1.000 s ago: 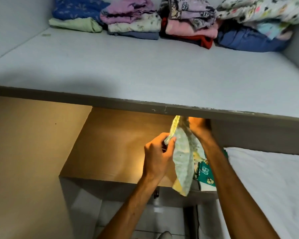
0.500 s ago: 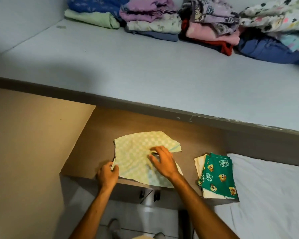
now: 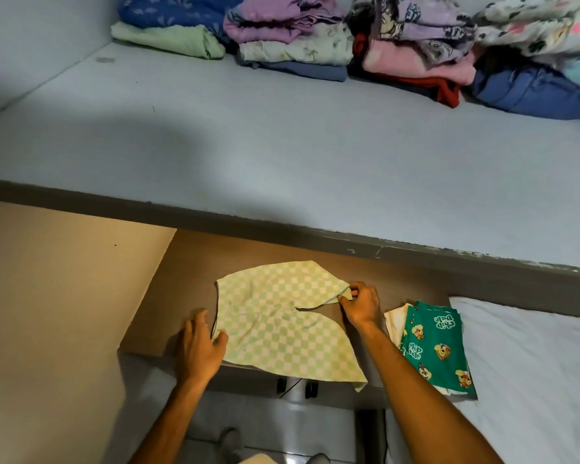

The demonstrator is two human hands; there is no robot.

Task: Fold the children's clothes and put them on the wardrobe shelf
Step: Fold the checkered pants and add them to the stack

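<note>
A pale green checkered children's shorts point(image 3: 282, 323) lies spread flat on the brown lower surface point(image 3: 195, 279), one leg hanging over the front edge. My left hand point(image 3: 201, 349) rests at its left edge, thumb on the cloth, fingers apart. My right hand point(image 3: 359, 304) pinches the tip of the upper right leg. To the right lies a folded green cartoon-print garment point(image 3: 436, 346) on a cream piece. Above, the grey wardrobe shelf point(image 3: 248, 145) carries stacks of folded clothes point(image 3: 315, 45) along its back.
A beige wall panel point(image 3: 54, 313) stands at the left. A white sheet point(image 3: 533, 380) covers the surface at the right. The shelf's dark front edge point(image 3: 282, 229) overhangs the brown surface. Tiled floor shows below between my arms.
One second ago both hands held the shorts up under the shelf edge. It now lies flat; my right hand slid from its middle to the right leg tip.
</note>
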